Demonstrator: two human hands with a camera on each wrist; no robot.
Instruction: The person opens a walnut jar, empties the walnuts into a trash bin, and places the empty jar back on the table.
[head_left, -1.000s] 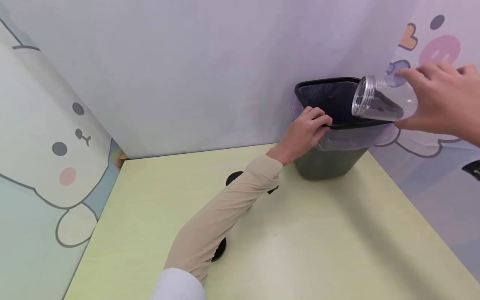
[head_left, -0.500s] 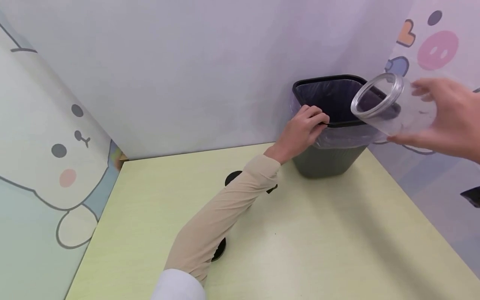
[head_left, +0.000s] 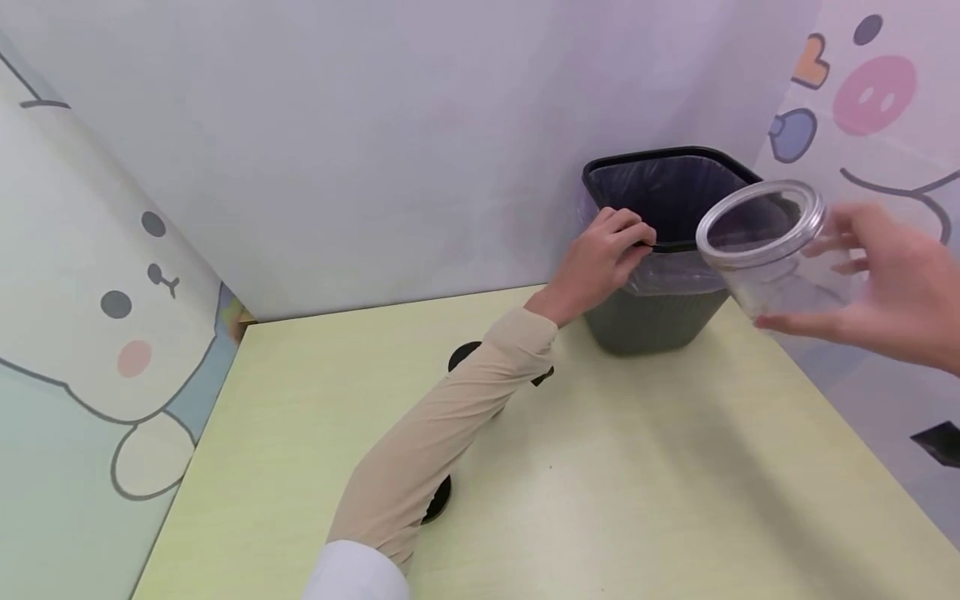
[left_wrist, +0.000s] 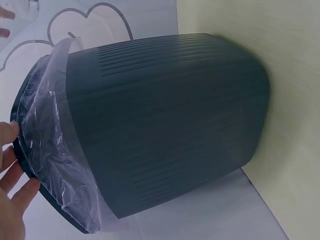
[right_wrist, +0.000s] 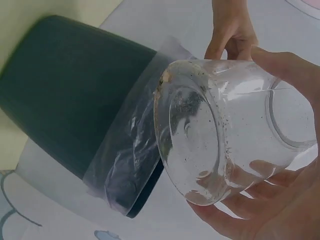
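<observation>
Overhead, from the head camera, the left hand [head_left: 603,258] curled its fingers over the near rim of the dark bin [head_left: 660,321], which stood at the far right corner of the yellow-green table [head_left: 600,500]. The right hand [head_left: 892,292] gripped a clear jar [head_left: 776,250] just in front of the bin, mouth tilted up and leftward.

At the left wrist, fingertips [left_wrist: 12,165] touched the rim beside the clear liner [left_wrist: 50,150] folded over the bin's ribbed wall.

At the right wrist, fingers [right_wrist: 265,210] wrapped round the jar, its base showing dark specks, close beside the bin.
</observation>
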